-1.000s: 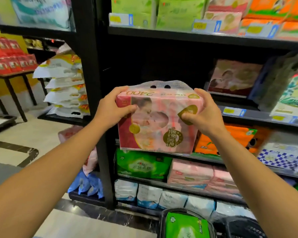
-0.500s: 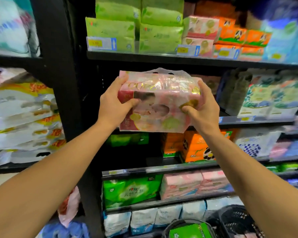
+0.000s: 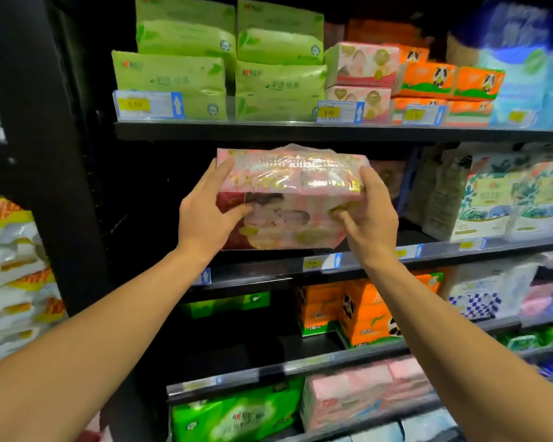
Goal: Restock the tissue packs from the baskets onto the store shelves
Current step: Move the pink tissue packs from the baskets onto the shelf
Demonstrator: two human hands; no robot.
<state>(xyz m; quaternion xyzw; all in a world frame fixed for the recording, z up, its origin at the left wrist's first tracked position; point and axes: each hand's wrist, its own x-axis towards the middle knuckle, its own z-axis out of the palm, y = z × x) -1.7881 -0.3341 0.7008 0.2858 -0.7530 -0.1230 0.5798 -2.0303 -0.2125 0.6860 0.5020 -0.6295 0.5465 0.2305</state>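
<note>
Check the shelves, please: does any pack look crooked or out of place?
Nothing on the shelves stands out. Only the pink tissue pack is tilted, because the left hand and right hand hold it above the shelf edge, not yet set down.

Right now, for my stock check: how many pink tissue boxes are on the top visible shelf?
2, stacked: upper pink box on lower pink box, between green packs and orange boxes. More may hide behind.

My left hand (image 3: 206, 215) and right hand (image 3: 369, 218) cover both ends of the pink tissue pack (image 3: 289, 199) — its gold lettering blurs; far-right blue packs (image 3: 524, 59) smear too.
</note>
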